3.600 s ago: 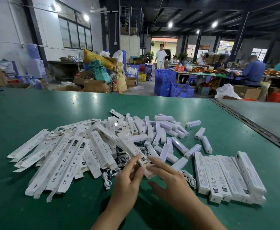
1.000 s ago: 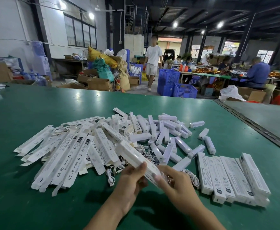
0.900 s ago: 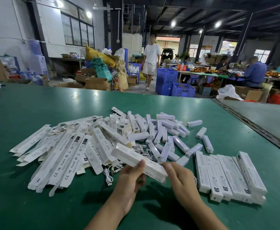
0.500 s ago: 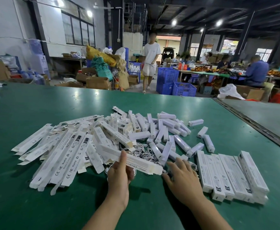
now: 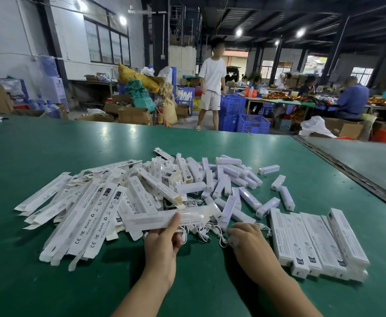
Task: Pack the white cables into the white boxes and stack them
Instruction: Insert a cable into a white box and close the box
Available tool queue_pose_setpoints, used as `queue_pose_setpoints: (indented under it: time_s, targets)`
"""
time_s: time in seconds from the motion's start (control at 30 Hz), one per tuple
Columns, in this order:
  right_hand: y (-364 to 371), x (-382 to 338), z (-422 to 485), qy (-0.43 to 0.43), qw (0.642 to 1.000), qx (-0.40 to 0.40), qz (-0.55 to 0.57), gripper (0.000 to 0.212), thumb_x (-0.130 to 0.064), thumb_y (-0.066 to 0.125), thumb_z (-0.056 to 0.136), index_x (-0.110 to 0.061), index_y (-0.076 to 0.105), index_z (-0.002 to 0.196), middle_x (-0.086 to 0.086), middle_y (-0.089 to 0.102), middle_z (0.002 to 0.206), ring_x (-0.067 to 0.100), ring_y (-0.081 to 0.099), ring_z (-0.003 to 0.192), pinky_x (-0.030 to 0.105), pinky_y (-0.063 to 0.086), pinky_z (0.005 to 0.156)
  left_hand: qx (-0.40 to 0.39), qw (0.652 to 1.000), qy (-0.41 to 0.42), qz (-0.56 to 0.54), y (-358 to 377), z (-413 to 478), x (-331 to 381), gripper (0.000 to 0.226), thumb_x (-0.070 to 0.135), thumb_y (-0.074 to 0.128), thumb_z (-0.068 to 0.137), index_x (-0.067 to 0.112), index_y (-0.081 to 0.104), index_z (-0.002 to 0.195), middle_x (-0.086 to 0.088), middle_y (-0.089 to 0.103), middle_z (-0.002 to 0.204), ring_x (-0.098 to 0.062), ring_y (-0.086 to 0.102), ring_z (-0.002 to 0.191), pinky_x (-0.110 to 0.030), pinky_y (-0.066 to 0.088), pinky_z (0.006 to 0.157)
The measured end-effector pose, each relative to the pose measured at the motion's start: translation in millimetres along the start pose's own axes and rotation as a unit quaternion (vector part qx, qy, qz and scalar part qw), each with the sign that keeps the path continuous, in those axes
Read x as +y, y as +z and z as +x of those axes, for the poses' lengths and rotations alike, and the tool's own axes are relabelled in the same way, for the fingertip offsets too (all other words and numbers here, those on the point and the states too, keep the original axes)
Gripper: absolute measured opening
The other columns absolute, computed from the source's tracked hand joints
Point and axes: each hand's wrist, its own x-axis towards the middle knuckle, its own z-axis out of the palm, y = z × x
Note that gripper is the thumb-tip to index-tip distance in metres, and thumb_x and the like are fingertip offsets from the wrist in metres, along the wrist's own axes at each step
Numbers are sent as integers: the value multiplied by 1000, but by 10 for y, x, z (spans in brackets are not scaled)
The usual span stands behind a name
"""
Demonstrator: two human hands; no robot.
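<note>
left hand point(image 5: 162, 245): yours grips a white box point(image 5: 187, 219) just beside the cables point(image 5: 201, 232).
right hand point(image 5: 250, 242): your fingers bend onto the cables; grip unclear.
in the way: flat boxes point(image 5: 84, 216) left, packed boxes point(image 5: 313, 243) right.

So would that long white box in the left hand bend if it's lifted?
Probably not: the white box looks straight with the left hand gripping one spot. Likely light, thin card, so squeezing hard might dent it.
</note>
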Motion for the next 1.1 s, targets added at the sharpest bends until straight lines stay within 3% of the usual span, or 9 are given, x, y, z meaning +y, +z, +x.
queue_pose_setpoints:
  time_s: [0.17, 0.3, 0.43, 0.57, 0.67, 0.73, 0.83, 0.97, 1.1]
  targets:
    - [9, 3, -3, 11, 999, 40, -28, 36, -36, 57, 95, -40, 50, 130, -22, 45, 140, 7, 29, 137, 31, 27, 109, 15, 1000, 0, 19, 44, -12, 5, 28, 27, 71, 88, 10, 52, 75, 0, 45, 51, -12, 40, 46, -29, 37, 57]
    - [-20, -111, -4, 45, 980, 193, 28, 33, -40, 59, 93, -26, 60, 123, -11, 63, 122, 14, 54, 119, 37, 38, 97, 44, 999, 15, 22, 40, -11, 18, 29, 30, 69, 89, 13, 51, 75, -1, 53, 56, -15, 51, 53, -29, 42, 58]
    - [-96, -242, -94, 82, 907, 306, 277, 22, -42, 58, 90, -40, 46, 108, -13, 65, 91, -1, 62, 83, 25, 45, 70, 52, 999, 6, -7, 55, -12, 49, 28, 33, 72, 79, 12, 54, 86, -1, 72, 86, -17, 72, 78, -29, 50, 66]
    - [-136, -274, -159, 105, 833, 319, 440, 42, -10, 63, 90, -42, 46, 112, -13, 64, 103, 2, 64, 95, 32, 51, 79, 59, 998, -9, -23, 76, -6, 52, 37, 28, 68, 88, 6, 51, 112, -7, 74, 101, -18, 76, 75, -26, 52, 64]
    - [-149, -273, -170, 99, 833, 322, 439, 51, -2, 62, 86, -46, 52, 109, -12, 65, 96, 2, 62, 73, 29, 50, 62, 65, 998, 0, -27, 54, 17, 46, 28, 26, 66, 92, 8, 55, 109, -7, 72, 100, -20, 76, 75, -27, 53, 65]
    - [-145, -236, -183, 96, 827, 321, 450, 57, 5, 60, 83, -48, 56, 104, -5, 64, 84, 8, 46, 52, 29, 39, 47, 75, 997, 8, -28, 31, 25, 53, 25, 26, 68, 89, 7, 56, 99, -7, 72, 89, -19, 76, 72, -28, 52, 66]
    - [-120, -197, -184, 85, 832, 296, 461, 56, 8, 62, 81, -44, 60, 102, 0, 62, 81, 8, 41, 52, 24, 35, 45, 75, 997, 12, -28, 11, 31, 65, 22, 27, 69, 89, 9, 57, 94, 0, 75, 73, -16, 75, 68, -26, 50, 62]
    - [-100, -249, -179, 59, 862, 270, 425, 50, 11, 66, 75, -34, 63, 96, -13, 61, 75, 4, 48, 59, 12, 36, 53, 69, 997, 9, -21, 10, 29, 63, 18, 29, 67, 91, 11, 64, 94, 0, 76, 74, -14, 74, 66, -20, 52, 52]
    - [-80, -244, -190, 36, 865, 242, 438, 45, 13, 65, 73, -29, 65, 91, -13, 59, 70, 4, 44, 56, 12, 31, 52, 66, 998, 7, -17, 14, 34, 56, 22, 30, 68, 90, 9, 67, 96, -4, 77, 79, -13, 73, 67, -25, 52, 61]
